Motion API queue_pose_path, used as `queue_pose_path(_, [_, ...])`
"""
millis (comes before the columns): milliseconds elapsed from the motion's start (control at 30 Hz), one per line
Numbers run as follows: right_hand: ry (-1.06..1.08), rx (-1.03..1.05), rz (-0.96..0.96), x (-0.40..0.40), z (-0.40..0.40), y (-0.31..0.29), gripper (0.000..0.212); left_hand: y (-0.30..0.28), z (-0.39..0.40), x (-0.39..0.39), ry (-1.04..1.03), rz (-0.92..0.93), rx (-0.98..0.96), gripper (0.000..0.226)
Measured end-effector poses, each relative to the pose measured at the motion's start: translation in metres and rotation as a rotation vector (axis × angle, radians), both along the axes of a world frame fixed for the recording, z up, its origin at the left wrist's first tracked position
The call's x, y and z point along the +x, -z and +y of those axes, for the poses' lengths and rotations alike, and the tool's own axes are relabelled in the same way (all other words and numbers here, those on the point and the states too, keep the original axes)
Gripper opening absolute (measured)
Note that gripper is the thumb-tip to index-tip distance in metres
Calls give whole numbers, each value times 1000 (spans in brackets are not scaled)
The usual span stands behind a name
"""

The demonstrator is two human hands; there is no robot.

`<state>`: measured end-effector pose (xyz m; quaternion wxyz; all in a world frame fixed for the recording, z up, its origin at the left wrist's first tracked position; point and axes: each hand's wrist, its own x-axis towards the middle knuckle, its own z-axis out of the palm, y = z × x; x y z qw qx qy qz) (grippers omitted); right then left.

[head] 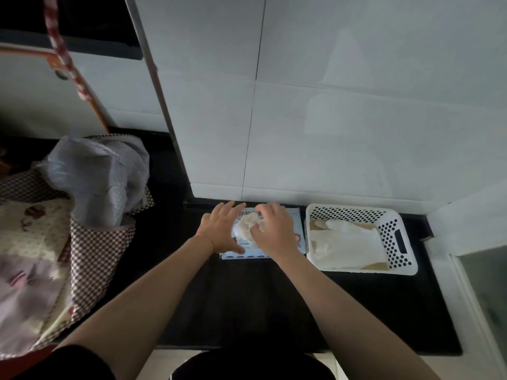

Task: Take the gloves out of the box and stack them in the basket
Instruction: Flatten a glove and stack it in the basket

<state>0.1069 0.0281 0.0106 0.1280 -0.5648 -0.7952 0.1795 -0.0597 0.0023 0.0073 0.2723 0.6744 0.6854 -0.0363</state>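
Far left of frame: patterned cloth (33, 242) with checked border draped over the desk edge, a crumpled grey plastic bag (96, 179) sitting on top of it. Red-and-white cord (64, 50) hangs in the upper left.

Centre, lower-middle of frame: dark desk (247, 297) against a white tiled wall (356, 105). Box (296, 223) lies flat at the back of the desk, just below the wall, light blue with print on its top face.

Left hand (222, 229) rests on the left part of the box, fingers straight and spread, thumb laid along the box's near edge. Grip wide, holding nothing; it presses the box down.

Right hand (271, 229) sits over the middle of the box, fingers curled down onto a bunched whitish glove (245, 229) at the box opening. Grip narrow, pinching the glove. Fingertips hidden under the knuckles, so exact pinch point cannot be told.

Right of the box, just beside it: white perforated basket (395, 229) with a slot handle on its right wall. Inside it, flat translucent white gloves (348, 242), fingers pointing toward the upper left of the basket.

Far right: pale ledge and a glass surface (485, 286) at the frame edge.
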Motion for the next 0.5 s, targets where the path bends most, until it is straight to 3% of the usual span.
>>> queue_pose_path(133, [-269, -72, -239, -11, 2, 5, 36, 12, 7, 6, 26, 13, -9, 125])
queue_pose_path(333, [-250, -73, -382, -19, 14, 1, 22, 20, 8, 2, 25, 22, -1, 126])
queue_pose_path(500, [-204, -49, -675, 6, 32, -5, 22, 20, 7, -1, 33, 29, -8, 129])
